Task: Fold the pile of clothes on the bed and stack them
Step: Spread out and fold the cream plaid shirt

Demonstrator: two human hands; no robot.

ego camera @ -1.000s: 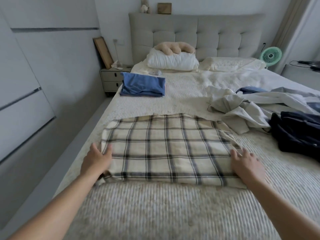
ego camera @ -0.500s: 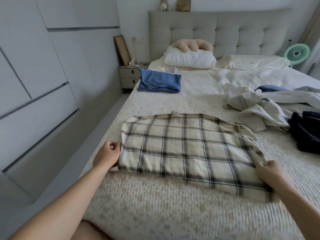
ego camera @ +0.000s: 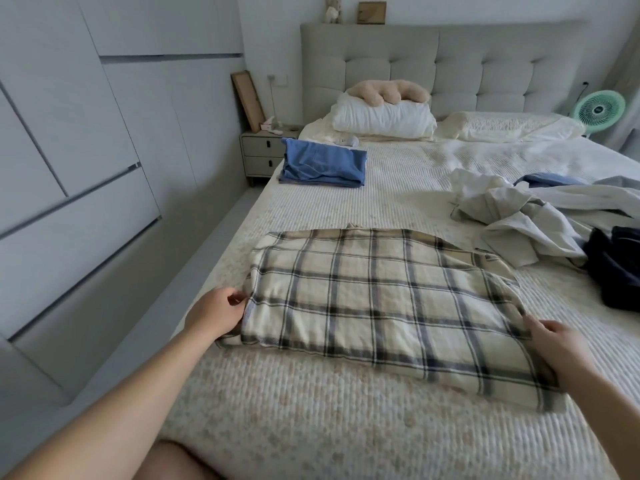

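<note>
Quilted bed (ego camera: pixel 398 188) carries a plaid garment (ego camera: pixel 381 306) near its front edge; left hand (ego camera: pixel 214 313) and right hand (ego camera: pixel 554 341) pinch opposite side edges, likely to fold it.

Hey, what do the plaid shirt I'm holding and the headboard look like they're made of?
The plaid shirt looks like soft woven cloth, perhaps cotton flannel: matte, cream with dark checks, lying limp in folds. The headboard looks padded and covered in grey fabric: square tufts with a dull, non-glossy surface. The exact fibres can't be told from here.
</note>
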